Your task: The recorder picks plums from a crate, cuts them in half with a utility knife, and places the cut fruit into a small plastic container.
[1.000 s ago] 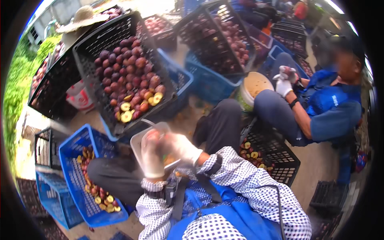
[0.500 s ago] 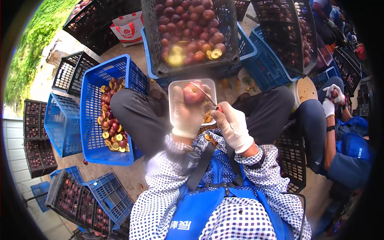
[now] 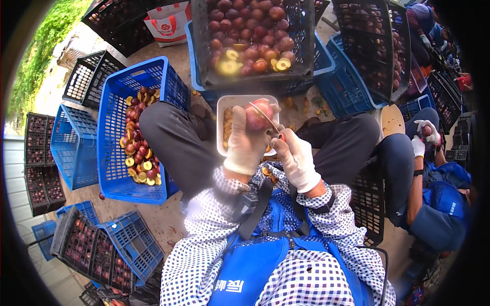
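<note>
My left hand, in a white glove, holds a red plum between thumb and fingers. My gloved right hand is closed on a small knife with a red handle, its blade lying across the plum's face. Beneath both hands is a white plastic tub between my knees, with brownish-yellow bits, seemingly pits, inside. To the left, a blue crate contains halved plums with yellow flesh showing. Straight ahead, a black crate of whole plums rests on a blue one, with several cut halves at its near edge.
Stacked crates of plums stand at the far right. A co-worker in blue sits on my right, gloved hands on a plum, near a round pale-topped bucket. A white and red bag stands at the back. More crates line the left.
The view has shifted slightly. The plum has turned in my left hand, and the knife blade now lies across a different part of it, both hands keeping their hold.
</note>
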The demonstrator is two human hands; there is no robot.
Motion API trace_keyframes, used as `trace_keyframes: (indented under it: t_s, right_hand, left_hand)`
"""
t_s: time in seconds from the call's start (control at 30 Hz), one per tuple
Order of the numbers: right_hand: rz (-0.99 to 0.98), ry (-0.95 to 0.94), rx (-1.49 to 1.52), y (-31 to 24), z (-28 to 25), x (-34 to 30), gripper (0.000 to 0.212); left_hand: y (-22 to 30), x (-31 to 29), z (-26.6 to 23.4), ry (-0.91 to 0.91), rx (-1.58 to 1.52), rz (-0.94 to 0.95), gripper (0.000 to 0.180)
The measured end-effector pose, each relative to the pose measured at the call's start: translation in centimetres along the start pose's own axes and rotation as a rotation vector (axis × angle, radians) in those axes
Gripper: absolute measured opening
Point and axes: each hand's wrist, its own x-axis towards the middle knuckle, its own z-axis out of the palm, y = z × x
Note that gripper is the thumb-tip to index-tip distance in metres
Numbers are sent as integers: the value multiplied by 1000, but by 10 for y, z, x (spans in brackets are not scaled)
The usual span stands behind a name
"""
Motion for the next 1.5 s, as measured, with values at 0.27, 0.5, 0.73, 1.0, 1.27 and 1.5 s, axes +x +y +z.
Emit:
trace_keyframes:
  t_s: [0.27,0.5,0.73,1.0,1.27,1.5]
  right_hand:
    - [-19,76,-26,6,10,-6,19]
    - [-256,-252,-67,23,-12,18,30]
    - [-47,-339,321,12,-18,18,39]
    - [-81,-175,572,20,14,17,34]
    - [30,-366,437,1,-21,31,43]
    - [43,-463,555,26,-30,26,43]
  left_hand:
    - [3,-4,-3,-76,179,73,60]
    - [11,-11,14,-78,393,158,56]
    - [29,-21,33,-9,608,103,51]
    - [25,-8,47,6,516,90,40]
    - [41,-7,37,-118,596,-85,57]
    - [63,1,58,-221,1849,172,61]
